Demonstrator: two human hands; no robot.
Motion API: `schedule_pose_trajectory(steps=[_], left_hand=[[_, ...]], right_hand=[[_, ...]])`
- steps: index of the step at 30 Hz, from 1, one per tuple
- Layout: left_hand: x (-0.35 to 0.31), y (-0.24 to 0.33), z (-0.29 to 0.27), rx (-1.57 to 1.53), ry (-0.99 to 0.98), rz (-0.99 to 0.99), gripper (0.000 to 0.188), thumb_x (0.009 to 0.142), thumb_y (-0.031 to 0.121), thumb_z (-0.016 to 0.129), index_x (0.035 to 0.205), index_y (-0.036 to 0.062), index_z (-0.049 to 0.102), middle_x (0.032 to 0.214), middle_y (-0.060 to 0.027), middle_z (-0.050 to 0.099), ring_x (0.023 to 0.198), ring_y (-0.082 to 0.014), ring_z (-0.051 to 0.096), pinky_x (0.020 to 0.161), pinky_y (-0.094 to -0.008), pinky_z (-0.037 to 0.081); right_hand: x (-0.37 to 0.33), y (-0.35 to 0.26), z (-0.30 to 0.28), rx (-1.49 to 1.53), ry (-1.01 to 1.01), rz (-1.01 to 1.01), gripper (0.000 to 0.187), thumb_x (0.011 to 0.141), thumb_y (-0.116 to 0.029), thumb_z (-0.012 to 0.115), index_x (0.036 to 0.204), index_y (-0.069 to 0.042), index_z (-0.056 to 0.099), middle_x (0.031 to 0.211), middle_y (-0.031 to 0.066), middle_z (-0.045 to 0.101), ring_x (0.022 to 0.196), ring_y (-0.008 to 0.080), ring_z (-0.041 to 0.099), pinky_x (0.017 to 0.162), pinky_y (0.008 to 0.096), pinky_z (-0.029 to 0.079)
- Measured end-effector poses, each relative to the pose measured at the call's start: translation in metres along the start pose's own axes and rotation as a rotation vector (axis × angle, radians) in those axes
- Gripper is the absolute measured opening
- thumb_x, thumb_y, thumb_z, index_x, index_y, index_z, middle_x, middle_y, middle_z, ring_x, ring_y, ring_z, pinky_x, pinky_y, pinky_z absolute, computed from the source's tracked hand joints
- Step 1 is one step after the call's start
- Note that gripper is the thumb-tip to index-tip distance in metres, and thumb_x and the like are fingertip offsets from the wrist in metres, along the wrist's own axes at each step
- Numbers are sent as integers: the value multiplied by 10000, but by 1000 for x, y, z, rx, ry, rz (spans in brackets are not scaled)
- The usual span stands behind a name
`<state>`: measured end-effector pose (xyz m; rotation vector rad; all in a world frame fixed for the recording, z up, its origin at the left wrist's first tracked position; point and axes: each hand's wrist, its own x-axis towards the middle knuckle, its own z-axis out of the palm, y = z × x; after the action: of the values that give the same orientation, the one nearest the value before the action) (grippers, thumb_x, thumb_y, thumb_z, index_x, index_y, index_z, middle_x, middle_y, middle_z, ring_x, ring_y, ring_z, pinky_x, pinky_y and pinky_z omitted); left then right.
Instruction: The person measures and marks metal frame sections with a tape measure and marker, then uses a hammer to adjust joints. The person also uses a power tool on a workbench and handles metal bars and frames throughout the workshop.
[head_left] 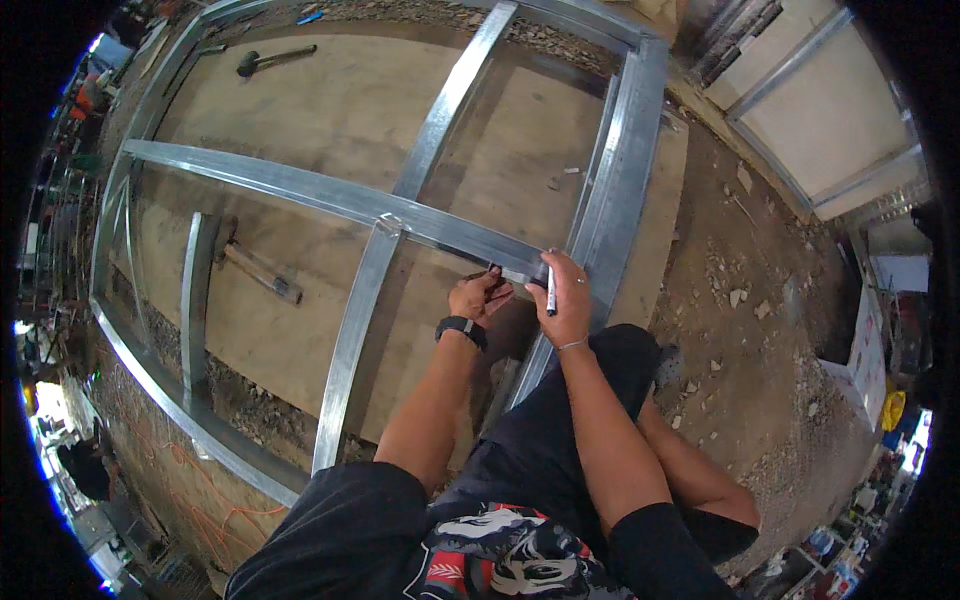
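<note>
A frame of shiny metal channels lies on a tan board, and both my hands are at its middle rail (455, 226), near where it meets the right-side rail (612, 190). My right hand (567, 302) grips a white marker pen (551, 290) with dark ends, held nearly upright beside the rail. Just below the rail, my left hand (482, 298) has its fingers curled; whatever they hold is too small to make out. A short pale strip (515, 276) spans the space between the two hands, and its kind is unclear.
A wooden-handled hammer (262, 272) and a black mallet (275, 61) lie inside the frame on the board (330, 95). A loose channel piece (194, 300) is at the left. Rubble (738, 297) covers ground at right, near a panel (830, 110). An orange cord (205, 500) trails lower left.
</note>
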<state>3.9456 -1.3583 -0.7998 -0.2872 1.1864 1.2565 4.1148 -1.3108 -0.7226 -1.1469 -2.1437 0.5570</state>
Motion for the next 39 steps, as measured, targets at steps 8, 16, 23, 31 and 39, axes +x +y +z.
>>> schedule_pose_trajectory(steps=[8, 16, 23, 31, 39], left_hand=[[1, 0, 0, 24, 26, -2, 148, 981, 149, 687, 1048, 19, 668, 920, -88, 666, 766, -208, 700, 791, -405, 642], [-1, 1, 7, -44, -38, -58, 91, 1008, 90, 596, 1010, 18, 651, 889, -78, 643, 753, -205, 669, 833, -393, 617], [12, -3, 4, -101, -20, -81, 113, 1018, 51, 535, 1048, 8, 635, 870, -90, 638, 746, -220, 668, 837, -403, 609], [12, 0, 3, -114, -6, -102, 116, 1017, 60, 558, 1061, -5, 643, 871, -97, 656, 754, -226, 684, 850, -423, 614], [10, -2, -3, -142, 34, -76, 125, 1003, 51, 567, 1037, -43, 643, 899, -121, 650, 738, -240, 684, 802, -433, 622]], right_hand=[[-1, -2, 0, 20, 3, 44, 566, 810, -118, 787, 1331, -73, 568, 1347, 204, 609, 1264, 417, 556, 1096, 513, 410], [-3, 2, -5, 37, 27, 21, 532, 839, -128, 784, 1321, -46, 574, 1347, 206, 620, 1254, 408, 576, 1084, 471, 437], [-11, -7, -20, 286, 177, 258, 379, 954, -144, 689, 1304, -34, 597, 1276, 186, 653, 1167, 333, 639, 1016, 398, 488], [0, -5, -18, 868, 359, 540, 265, 1051, -191, 605, 1207, 20, 634, 1147, 103, 678, 1079, 182, 655, 970, 324, 519], [16, -4, -12, 893, 297, 689, 184, 975, -83, 668, 1121, 17, 620, 1018, 111, 716, 937, 191, 712, 866, 314, 573]])
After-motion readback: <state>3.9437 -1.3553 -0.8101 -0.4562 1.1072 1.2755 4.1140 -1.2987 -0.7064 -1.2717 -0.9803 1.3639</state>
